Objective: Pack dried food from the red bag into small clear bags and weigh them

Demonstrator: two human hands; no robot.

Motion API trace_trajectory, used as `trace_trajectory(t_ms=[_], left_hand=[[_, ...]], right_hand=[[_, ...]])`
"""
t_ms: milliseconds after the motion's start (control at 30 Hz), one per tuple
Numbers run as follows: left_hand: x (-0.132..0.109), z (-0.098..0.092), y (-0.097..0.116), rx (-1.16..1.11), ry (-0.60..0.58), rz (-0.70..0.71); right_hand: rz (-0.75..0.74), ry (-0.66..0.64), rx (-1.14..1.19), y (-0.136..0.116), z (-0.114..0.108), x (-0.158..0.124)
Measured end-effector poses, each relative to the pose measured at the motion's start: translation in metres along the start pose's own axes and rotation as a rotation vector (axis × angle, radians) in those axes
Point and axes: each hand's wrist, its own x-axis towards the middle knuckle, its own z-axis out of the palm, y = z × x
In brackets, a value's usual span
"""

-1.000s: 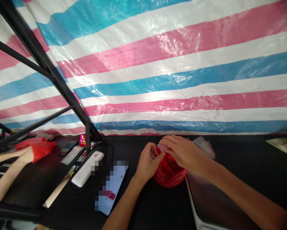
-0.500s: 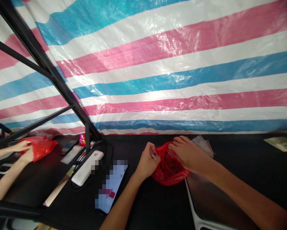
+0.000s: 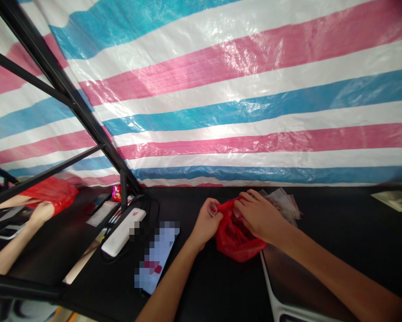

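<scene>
A crumpled red plastic bag [image 3: 236, 237] lies on the black table [image 3: 338, 223] in front of me. My left hand [image 3: 205, 221] is closed and pinches the bag's left rim together with something small and shiny. My right hand [image 3: 259, 214] rests on the bag's top right edge, fingers bent into its mouth. What the right fingers hold, if anything, is hidden inside the bag. A heap of small clear packets [image 3: 283, 201] lies just behind my right hand.
A phone [image 3: 157, 259] and a white power strip [image 3: 123, 231] lie left of my left arm. A black metal frame [image 3: 122, 192] divides the table; beyond it another person's hand [image 3: 41, 212] handles a second red bag [image 3: 51, 190]. A striped tarp [image 3: 237, 98] closes the back.
My right hand drew back from over the bag to its right rim and dipped its fingers inside. The other person's red bag was lifted higher.
</scene>
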Motion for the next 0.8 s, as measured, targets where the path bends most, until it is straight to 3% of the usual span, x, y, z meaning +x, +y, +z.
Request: trace_trajectory(t_ms=[233,400,600,667,800], left_hand=[[0.002,0.000,0.000,-0.045,0.081,-0.048],[0.004,-0.002,-0.003,-0.095,0.039,-0.099],[0.007,-0.007,-0.006,-0.095,0.032,-0.099],[0.007,-0.009,-0.005,-0.038,0.005,-0.050],[0.003,-0.012,0.006,0.110,-0.121,0.178]], right_hand=[[-0.033,-0.025,0.044,-0.002,-0.002,0.001],[-0.049,-0.048,0.011,-0.003,-0.003,0.002],[-0.020,-0.005,0.035,-0.004,-0.026,0.000],[-0.010,0.012,0.045,-0.003,-0.035,-0.007],[-0.053,-0.049,0.116,0.001,-0.039,-0.021]])
